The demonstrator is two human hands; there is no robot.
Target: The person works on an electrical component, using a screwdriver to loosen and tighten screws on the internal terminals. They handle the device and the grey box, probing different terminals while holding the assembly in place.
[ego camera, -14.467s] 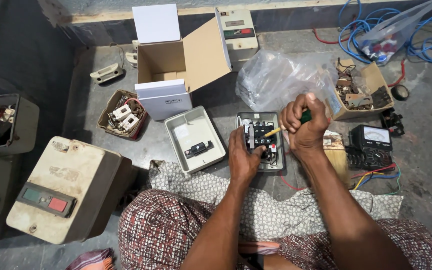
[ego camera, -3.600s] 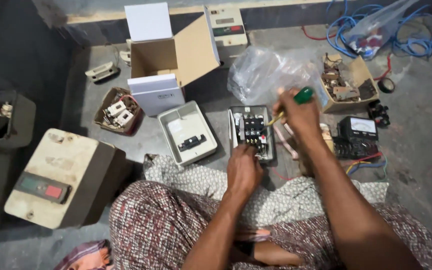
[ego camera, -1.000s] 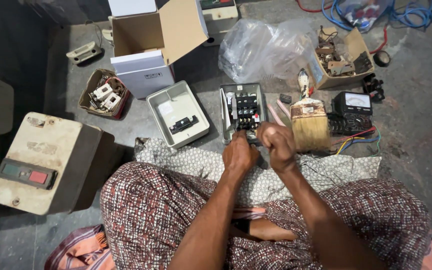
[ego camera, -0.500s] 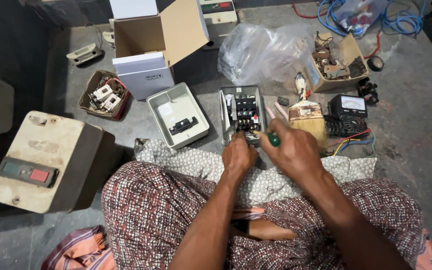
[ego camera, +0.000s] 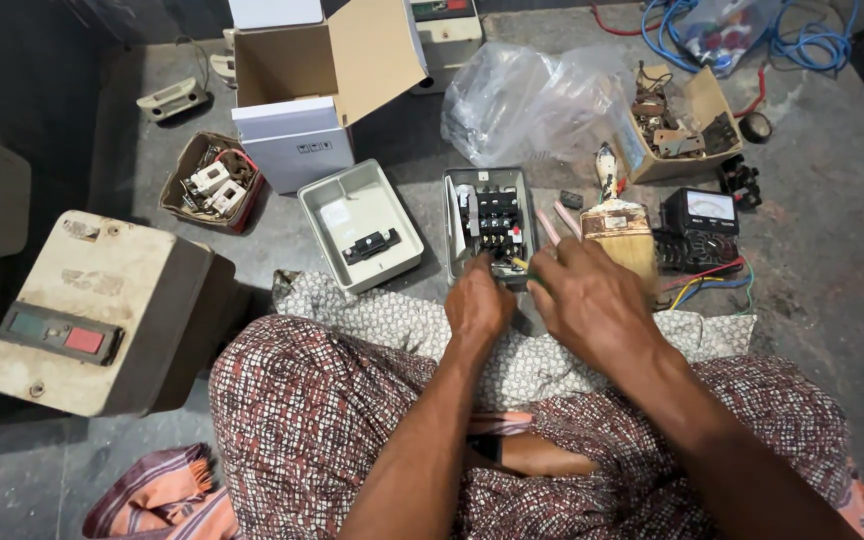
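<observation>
An open grey starter box (ego camera: 489, 222) with black and red parts inside lies on the floor before my knees. My left hand (ego camera: 479, 303) rests its fingers on the box's near edge. My right hand (ego camera: 589, 295) is closed around a screwdriver, whose yellow shaft (ego camera: 520, 264) points at the box's lower end; the handle is hidden in my fist. The box's grey lid (ego camera: 360, 224) lies open-side up just left of it.
A wide paintbrush (ego camera: 620, 228) and a black meter (ego camera: 700, 228) lie right of the box. Behind are a clear plastic bag (ego camera: 530, 97), cardboard boxes (ego camera: 317, 75) of parts, and blue cable (ego camera: 782, 40). A large beige starter case (ego camera: 87, 310) stands at left.
Over the earlier frames my right hand brought the green-handled screwdriver down from above the box to its near edge. The view has shifted closer; my left hand stays at the box.
</observation>
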